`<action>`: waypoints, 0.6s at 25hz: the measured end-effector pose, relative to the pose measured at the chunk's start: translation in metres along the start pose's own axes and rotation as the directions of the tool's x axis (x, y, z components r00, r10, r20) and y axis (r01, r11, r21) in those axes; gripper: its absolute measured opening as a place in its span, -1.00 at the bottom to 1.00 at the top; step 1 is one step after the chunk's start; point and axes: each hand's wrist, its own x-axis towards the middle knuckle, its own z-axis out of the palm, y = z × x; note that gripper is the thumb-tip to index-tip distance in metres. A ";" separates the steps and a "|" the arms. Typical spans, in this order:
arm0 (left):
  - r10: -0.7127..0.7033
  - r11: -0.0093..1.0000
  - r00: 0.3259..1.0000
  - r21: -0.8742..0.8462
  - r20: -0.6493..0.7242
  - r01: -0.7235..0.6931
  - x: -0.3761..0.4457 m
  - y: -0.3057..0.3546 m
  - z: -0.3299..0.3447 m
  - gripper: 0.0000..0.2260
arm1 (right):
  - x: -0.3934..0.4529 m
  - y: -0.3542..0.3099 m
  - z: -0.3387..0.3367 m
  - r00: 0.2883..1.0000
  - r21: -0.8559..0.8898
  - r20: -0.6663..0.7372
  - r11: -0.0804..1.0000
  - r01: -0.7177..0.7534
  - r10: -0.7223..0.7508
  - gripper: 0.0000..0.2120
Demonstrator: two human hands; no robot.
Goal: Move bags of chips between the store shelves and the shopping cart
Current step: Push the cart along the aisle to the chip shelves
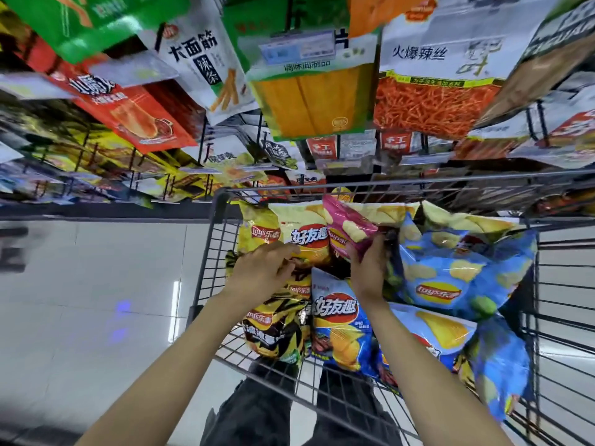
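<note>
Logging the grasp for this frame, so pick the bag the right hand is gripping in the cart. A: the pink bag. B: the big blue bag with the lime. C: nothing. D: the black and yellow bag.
A: the right hand curls its fingers round the lower end of the pink bag, lifted above the other bags.
</note>
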 end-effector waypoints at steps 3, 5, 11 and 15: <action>0.031 1.000 0.999 -0.005 -0.031 -0.031 -0.007 -0.012 -0.004 -0.73 | -0.004 -0.007 -0.001 0.998 0.095 -0.046 0.995 0.042 -0.038 -0.51; 0.071 0.997 0.996 -0.006 -0.051 -0.071 -0.014 -0.020 -0.008 -0.72 | -0.007 -0.013 -0.002 0.991 0.080 -0.094 0.992 0.099 -0.091 -0.60; 0.198 0.980 0.979 0.014 -0.051 -0.198 -0.037 -0.043 -0.023 -0.71 | -0.048 -0.050 -0.021 0.947 0.017 -0.242 0.975 0.222 -0.212 -0.49; 0.302 0.952 0.952 0.063 -0.041 -0.299 -0.056 -0.059 -0.036 -0.73 | -0.100 -0.075 -0.038 0.933 0.065 -0.285 0.967 0.245 -0.218 -0.35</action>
